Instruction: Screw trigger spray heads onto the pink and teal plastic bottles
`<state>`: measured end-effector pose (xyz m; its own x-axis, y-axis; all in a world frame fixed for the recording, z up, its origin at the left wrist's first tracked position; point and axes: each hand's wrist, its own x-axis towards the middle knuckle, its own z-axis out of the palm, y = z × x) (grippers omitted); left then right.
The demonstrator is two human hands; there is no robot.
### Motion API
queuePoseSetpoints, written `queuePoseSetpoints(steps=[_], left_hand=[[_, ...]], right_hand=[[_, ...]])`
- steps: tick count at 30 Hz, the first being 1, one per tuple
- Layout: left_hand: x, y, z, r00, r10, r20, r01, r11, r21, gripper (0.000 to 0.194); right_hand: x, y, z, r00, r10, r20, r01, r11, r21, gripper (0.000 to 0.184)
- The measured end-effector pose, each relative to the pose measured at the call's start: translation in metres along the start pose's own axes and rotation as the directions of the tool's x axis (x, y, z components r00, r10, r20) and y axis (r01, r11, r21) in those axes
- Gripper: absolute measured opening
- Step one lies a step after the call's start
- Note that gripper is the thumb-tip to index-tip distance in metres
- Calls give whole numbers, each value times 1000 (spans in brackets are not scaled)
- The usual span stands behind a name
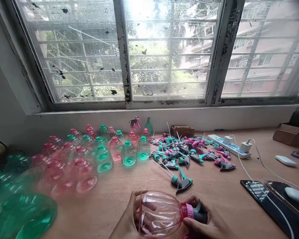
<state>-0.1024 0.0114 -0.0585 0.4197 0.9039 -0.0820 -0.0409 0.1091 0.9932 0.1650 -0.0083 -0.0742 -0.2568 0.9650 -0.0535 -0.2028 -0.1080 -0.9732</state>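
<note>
A clear pink spray bottle (160, 212) lies on its side between my hands near the table's front edge, its neck to the right. My left hand (132, 212) wraps round the base end, with fingers showing through the plastic. At the neck, my right hand (206, 222) grips the pink collar and dark grey spray head (198, 212) seated on it; part of the head is hidden by the fingers. Just beyond the bottle, a loose grey and green trigger sprayer (181, 182) rests on the table.
Several pink and green open bottles (104, 159) stand on the left. A pile of trigger sprayers (186, 149) lies at the back centre. On the right are a power strip (229, 146) with white cables, a dark phone (259, 196) and a cardboard box (289, 134). Windows rise behind.
</note>
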Motion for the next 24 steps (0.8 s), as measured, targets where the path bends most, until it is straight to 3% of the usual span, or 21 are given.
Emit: queuePoseSetpoints(steps=[7, 12, 14, 21, 24], left_hand=[[-5, 12, 10, 993, 70, -94, -68, 997, 19, 96], [-11, 20, 17, 987, -37, -157, 49, 996, 71, 98], [-12, 19, 17, 987, -20, -157, 30, 997, 65, 100], [-11, 15, 13, 988, 92, -126, -107, 987, -119, 112], [-11, 11, 17, 988, 108, -111, -129, 971, -203, 100]], right_hand=[[-3, -6, 3, 999, 26, -34, -26, 1000, 14, 46], [-5, -8, 2, 998, 42, -43, -41, 999, 7, 44], [-6, -9, 2, 997, 53, -56, -52, 998, 22, 45], [-7, -6, 5, 1000, 4, -19, -4, 1000, -4, 39], [-7, -1, 8, 999, -1, -34, 1, 1000, -14, 41]])
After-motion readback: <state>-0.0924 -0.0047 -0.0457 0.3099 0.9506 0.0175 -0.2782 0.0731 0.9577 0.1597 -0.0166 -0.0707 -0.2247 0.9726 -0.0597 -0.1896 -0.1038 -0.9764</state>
